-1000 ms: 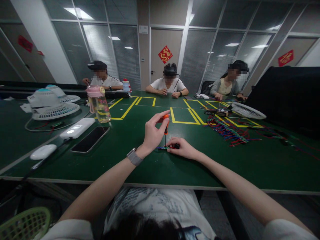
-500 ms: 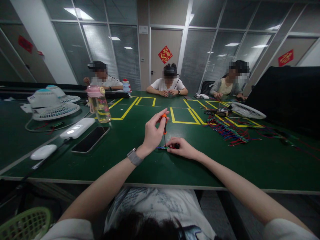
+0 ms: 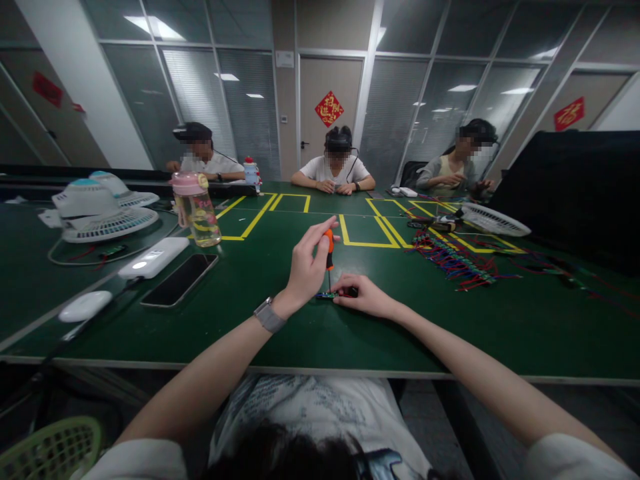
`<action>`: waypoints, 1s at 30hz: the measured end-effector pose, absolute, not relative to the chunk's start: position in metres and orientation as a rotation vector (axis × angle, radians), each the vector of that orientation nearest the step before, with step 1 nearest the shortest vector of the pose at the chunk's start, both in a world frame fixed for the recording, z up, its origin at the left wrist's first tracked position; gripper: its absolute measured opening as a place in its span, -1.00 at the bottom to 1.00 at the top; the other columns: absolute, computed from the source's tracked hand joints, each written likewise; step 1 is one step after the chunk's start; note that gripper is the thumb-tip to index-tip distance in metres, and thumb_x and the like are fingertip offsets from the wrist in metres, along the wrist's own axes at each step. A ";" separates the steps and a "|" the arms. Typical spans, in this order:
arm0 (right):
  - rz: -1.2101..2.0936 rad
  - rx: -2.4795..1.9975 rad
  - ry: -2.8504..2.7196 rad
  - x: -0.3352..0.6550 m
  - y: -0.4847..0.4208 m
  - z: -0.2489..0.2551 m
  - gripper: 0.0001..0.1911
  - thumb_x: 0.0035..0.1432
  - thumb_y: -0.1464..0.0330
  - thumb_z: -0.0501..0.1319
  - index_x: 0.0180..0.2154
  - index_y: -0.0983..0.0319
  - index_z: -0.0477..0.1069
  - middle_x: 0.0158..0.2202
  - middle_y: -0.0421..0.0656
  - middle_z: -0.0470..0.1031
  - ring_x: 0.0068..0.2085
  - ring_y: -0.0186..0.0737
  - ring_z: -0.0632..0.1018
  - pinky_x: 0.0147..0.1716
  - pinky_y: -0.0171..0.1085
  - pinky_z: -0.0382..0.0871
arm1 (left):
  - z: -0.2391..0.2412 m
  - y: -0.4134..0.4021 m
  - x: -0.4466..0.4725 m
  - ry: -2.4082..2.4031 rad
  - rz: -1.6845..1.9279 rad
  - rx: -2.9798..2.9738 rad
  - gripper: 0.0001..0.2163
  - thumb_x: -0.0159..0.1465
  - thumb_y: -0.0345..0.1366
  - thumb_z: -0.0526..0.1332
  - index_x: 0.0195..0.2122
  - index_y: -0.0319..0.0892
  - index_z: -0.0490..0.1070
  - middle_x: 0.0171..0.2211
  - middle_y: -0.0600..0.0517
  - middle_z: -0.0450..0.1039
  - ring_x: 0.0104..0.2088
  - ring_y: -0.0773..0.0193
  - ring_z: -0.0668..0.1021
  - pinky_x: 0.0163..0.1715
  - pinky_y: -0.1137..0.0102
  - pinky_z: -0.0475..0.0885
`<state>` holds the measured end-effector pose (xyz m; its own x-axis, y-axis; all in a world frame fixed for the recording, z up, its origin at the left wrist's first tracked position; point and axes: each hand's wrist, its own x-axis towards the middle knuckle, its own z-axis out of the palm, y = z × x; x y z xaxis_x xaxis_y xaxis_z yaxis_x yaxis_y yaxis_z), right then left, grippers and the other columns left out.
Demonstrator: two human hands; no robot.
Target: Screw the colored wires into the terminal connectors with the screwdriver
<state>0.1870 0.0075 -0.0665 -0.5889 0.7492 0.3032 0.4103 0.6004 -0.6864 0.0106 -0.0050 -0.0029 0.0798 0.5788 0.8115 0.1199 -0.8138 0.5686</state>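
Observation:
My left hand (image 3: 309, 265) is closed around the orange and black handle of a screwdriver (image 3: 329, 250). The screwdriver stands upright, its thin shaft running down to a small green circuit board (image 3: 326, 295) on the table. My right hand (image 3: 367, 295) pinches the right end of that board and presses it to the tabletop; its fingers cover part of it. Something small and black, with a bit of red, shows between the right fingers. Where the screwdriver's tip meets the board is too small to make out.
A phone (image 3: 181, 280), a white power bank (image 3: 155, 257) and a pink-lidded bottle (image 3: 196, 210) stand left on the green table (image 3: 280, 340). White fan parts (image 3: 107, 220) lie farther left. Wired circuit boards (image 3: 453, 260) lie in a row at right. Three people sit across.
My hands, the screwdriver and the board stay in nearly the same place; the handle looks slightly turned. The person at the far right has raised their hands.

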 end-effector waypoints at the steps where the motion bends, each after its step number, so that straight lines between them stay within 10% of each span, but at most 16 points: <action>1: 0.762 -0.916 -2.246 0.187 0.007 -0.066 -0.77 0.10 0.31 0.30 -0.20 0.28 0.57 -0.40 -0.18 0.38 -0.38 -0.30 0.40 -0.33 -0.29 0.32 | -0.003 -0.005 0.011 0.684 1.771 1.980 -0.68 0.41 -0.30 0.00 0.13 -0.10 0.35 0.02 -0.08 0.46 -0.16 0.30 0.58 -0.10 0.34 0.47; 12: 0.755 -0.927 -2.247 0.186 0.006 -0.065 -0.78 0.10 0.32 0.31 -0.21 0.27 0.57 -0.40 -0.19 0.37 -0.39 -0.31 0.40 -0.34 -0.30 0.31 | 0.001 -0.006 0.011 0.808 1.975 2.113 -0.87 0.22 -0.33 0.30 -0.19 -0.11 0.53 -0.28 0.04 0.44 -0.30 0.35 0.49 -0.23 0.42 0.42; 20: 0.745 -0.915 -2.250 0.186 0.007 -0.066 -0.78 0.11 0.31 0.30 -0.20 0.27 0.57 -0.40 -0.18 0.38 -0.39 -0.31 0.39 -0.34 -0.30 0.32 | -0.002 -0.004 0.009 0.726 1.777 2.043 -0.69 0.41 -0.31 -0.01 0.10 -0.09 0.38 -0.01 -0.06 0.47 -0.07 0.26 0.55 -0.07 0.34 0.45; 30: 0.761 -0.926 -2.241 0.186 0.006 -0.065 -0.78 0.10 0.32 0.30 -0.22 0.28 0.57 -0.39 -0.18 0.38 -0.38 -0.30 0.41 -0.32 -0.29 0.32 | 0.000 -0.005 0.012 0.812 1.896 2.024 -0.79 0.24 -0.31 0.28 -0.09 -0.13 0.49 -0.22 0.01 0.49 -0.27 0.32 0.53 -0.23 0.42 0.46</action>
<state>0.1863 0.0058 -0.0647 -0.5830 0.7555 0.2988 0.4175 0.5941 -0.6875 0.0117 -0.0052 -0.0003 -0.0026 0.5508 0.8347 0.2242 -0.8131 0.5372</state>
